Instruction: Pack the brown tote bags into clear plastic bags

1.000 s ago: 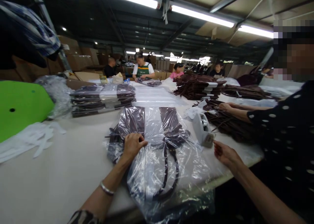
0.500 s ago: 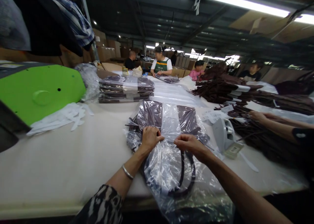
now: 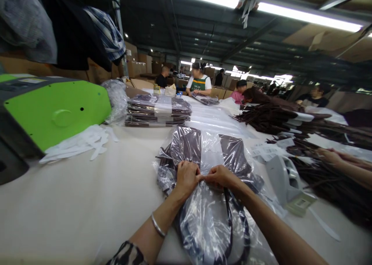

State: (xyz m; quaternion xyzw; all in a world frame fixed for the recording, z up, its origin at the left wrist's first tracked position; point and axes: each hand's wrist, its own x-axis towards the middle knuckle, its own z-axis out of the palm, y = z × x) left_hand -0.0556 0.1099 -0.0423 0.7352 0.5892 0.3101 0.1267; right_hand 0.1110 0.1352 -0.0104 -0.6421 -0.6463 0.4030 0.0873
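Note:
A clear plastic bag [image 3: 203, 214] with dark brown folded goods and a dark strap loop inside lies on the pale table [image 3: 87, 203] in front of me. My left hand [image 3: 187, 176] is closed, pinching the plastic at the middle of the bag. My right hand [image 3: 221, 176] is closed too, pinching the same plastic right beside it; the fingertips of both hands touch. A silver bracelet sits on my left wrist.
A white tape dispenser [image 3: 286, 183] stands right of the bag. A stack of bagged brown goods [image 3: 158, 110] lies behind, a green machine cover [image 3: 55, 114] and white strips [image 3: 78, 143] at left. A co-worker's hand [image 3: 328, 156] rests on brown piles at right; other people work at the far end.
My right hand came in from the table's right edge to the bag and now pinches it against my left hand. The view has shifted leftward.

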